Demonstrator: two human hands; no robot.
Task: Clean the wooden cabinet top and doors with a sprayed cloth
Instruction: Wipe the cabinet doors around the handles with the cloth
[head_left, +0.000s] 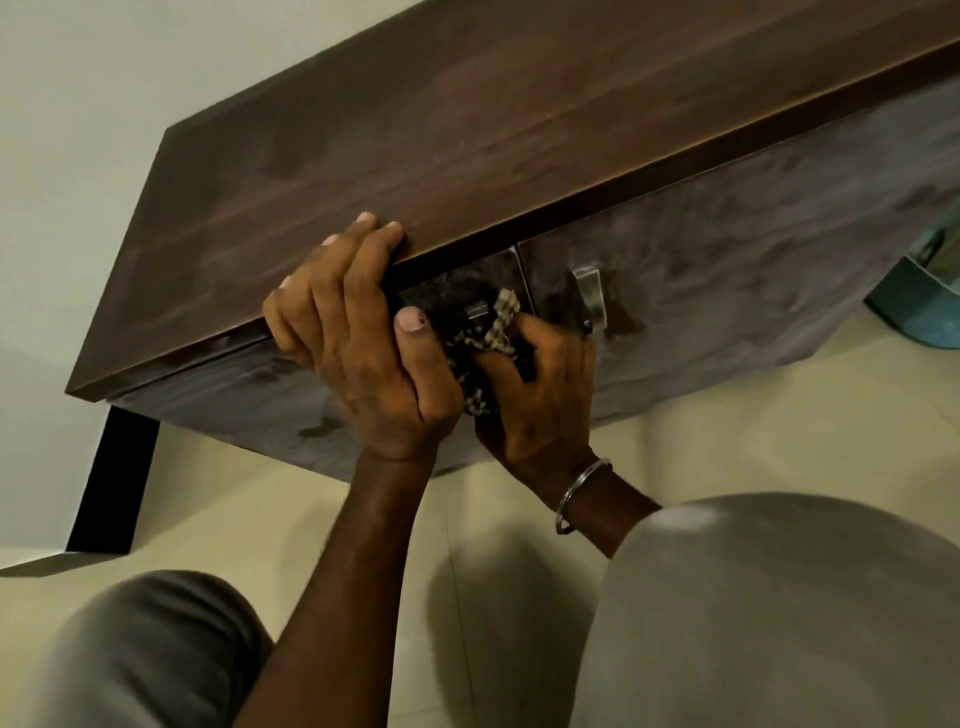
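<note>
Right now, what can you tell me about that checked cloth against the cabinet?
The cloth is a soft woven fabric, checked in cream and dark, bunched into a wad. The right hand grips it and presses it against the dark door just under the cabinet top, beside a small metal handle. The left hand hides part of it.

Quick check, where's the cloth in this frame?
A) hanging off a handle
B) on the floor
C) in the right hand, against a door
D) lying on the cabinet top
C: the checked cloth is bunched in the right hand, pressed against the door by its metal handle; the left hand grips the cabinet top edge.
</note>
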